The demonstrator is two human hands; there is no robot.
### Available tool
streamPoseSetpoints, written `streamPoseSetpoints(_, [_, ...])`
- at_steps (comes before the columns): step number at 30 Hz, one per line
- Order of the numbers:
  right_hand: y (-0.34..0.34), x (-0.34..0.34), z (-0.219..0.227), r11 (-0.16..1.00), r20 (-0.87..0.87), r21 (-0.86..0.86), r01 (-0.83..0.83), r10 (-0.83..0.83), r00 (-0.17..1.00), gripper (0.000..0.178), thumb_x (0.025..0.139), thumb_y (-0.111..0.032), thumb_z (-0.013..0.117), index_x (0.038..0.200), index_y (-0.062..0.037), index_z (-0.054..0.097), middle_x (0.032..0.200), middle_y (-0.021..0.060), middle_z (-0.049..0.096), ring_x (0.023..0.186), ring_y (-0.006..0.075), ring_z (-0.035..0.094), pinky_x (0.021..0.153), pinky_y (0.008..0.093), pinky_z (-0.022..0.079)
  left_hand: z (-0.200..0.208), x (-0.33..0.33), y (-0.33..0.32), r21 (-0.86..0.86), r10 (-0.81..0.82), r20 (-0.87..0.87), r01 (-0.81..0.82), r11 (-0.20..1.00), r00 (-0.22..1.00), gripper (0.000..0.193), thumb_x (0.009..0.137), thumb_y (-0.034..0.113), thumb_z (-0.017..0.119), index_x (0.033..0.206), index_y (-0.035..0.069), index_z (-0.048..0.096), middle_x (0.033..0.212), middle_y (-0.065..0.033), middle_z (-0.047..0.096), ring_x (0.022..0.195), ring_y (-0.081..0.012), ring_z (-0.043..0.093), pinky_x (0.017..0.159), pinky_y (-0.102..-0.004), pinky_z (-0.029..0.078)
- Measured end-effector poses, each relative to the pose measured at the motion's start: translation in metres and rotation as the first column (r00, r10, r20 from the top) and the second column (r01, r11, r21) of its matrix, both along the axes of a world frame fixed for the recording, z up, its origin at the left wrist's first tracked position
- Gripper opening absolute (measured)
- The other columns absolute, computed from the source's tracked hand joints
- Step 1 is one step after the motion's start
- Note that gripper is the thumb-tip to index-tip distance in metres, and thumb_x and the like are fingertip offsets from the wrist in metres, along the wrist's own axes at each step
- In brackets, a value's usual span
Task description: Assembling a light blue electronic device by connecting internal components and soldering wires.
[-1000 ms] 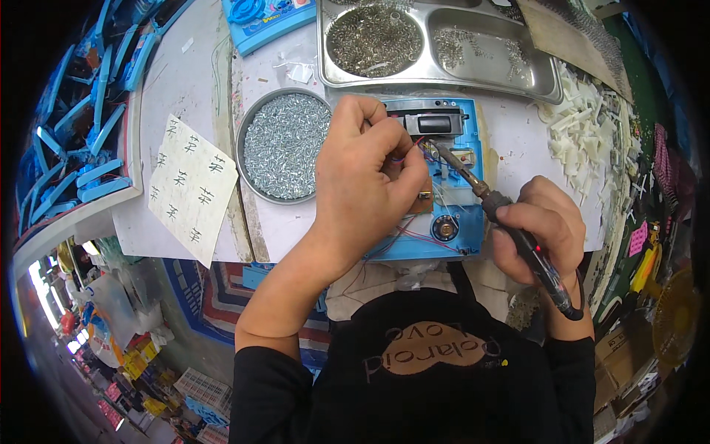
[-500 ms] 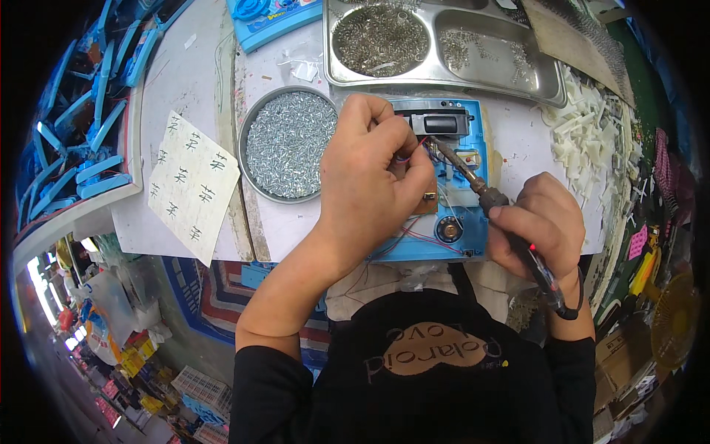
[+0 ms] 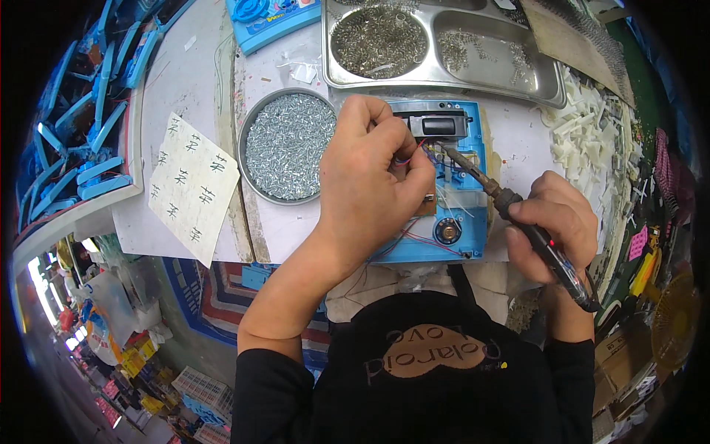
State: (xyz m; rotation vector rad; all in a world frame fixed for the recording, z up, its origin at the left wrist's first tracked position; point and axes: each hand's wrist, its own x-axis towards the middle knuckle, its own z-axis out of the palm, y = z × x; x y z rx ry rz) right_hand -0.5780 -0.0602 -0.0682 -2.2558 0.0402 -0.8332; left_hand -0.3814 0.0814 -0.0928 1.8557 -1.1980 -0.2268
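Note:
A blue plastic housing (image 3: 473,140) lies before me, with a black battery box (image 3: 438,127), thin wires and a round speaker (image 3: 447,231) in it. My right hand (image 3: 558,222) is closed round the black handle of a soldering iron (image 3: 510,203). The iron's tip points into the housing just below the battery box. Over the housing's left side, my left hand (image 3: 377,166) is pinched, with thin red and blue wires (image 3: 414,154) showing at its fingertips. The ends of these wires are hidden by the fingers.
A round tin of small screws (image 3: 288,148) stands left of the housing. Behind is a metal tray (image 3: 444,89) with springs. White plastic pieces (image 3: 588,140) are heaped at right, a marked paper sheet (image 3: 194,189) lies at left, and blue housings (image 3: 96,111) fill a box farther left.
My right hand has shifted a little to the right, drawing the soldering iron back slightly and tilting it. The left hand has stayed nearly still, pinched at the wires.

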Motion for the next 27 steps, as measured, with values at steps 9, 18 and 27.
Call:
streamPoseSetpoints(9, [-0.003, -0.001, 0.001, 1.000, -0.027, 0.024, -0.009, 0.010, 1.000, 0.030, 0.071, 0.000, 0.077, 0.100, -0.0024, 0.070, 0.063, 0.0038, 0.054, 0.052, 0.0208, 0.048, 0.049, 0.0329, 0.036, -0.001, 0.000, 0.000, -0.014, 0.000, 0.049, 0.001, 1.000, 0.999, 0.010, 0.074, 0.002, 0.076, 0.075, 0.001, 0.065, 0.096, -0.0092, 0.055, 0.072, -0.0173, 0.058, 0.060, -0.0284, 0.050])
streamPoseSetpoints(18, [-0.005, 0.005, 0.000, 0.999, -0.074, 0.032, -0.013, 0.015, 0.997, 0.030, 0.071, 0.000, 0.077, 0.099, -0.0030, 0.069, 0.071, 0.0067, 0.065, 0.053, 0.0214, 0.051, 0.049, 0.0330, 0.040, 0.001, 0.002, 0.000, 0.006, -0.006, 0.052, 0.005, 1.000, 0.999, 0.011, 0.073, 0.003, 0.075, 0.074, 0.001, 0.064, 0.093, -0.0082, 0.055, 0.069, -0.0180, 0.058, 0.060, -0.0292, 0.050])
streamPoseSetpoints(27, [-0.007, 0.010, 0.000, 1.000, -0.077, 0.015, -0.018, 0.019, 0.997, 0.031, 0.071, 0.000, 0.077, 0.101, -0.0032, 0.069, 0.074, 0.0066, 0.068, 0.053, 0.0208, 0.053, 0.049, 0.0324, 0.041, -0.002, 0.002, -0.001, -0.016, 0.005, 0.059, -0.004, 1.000, 0.998, 0.011, 0.071, 0.003, 0.074, 0.073, 0.001, 0.063, 0.092, -0.0088, 0.055, 0.068, -0.0188, 0.058, 0.058, -0.0297, 0.049])
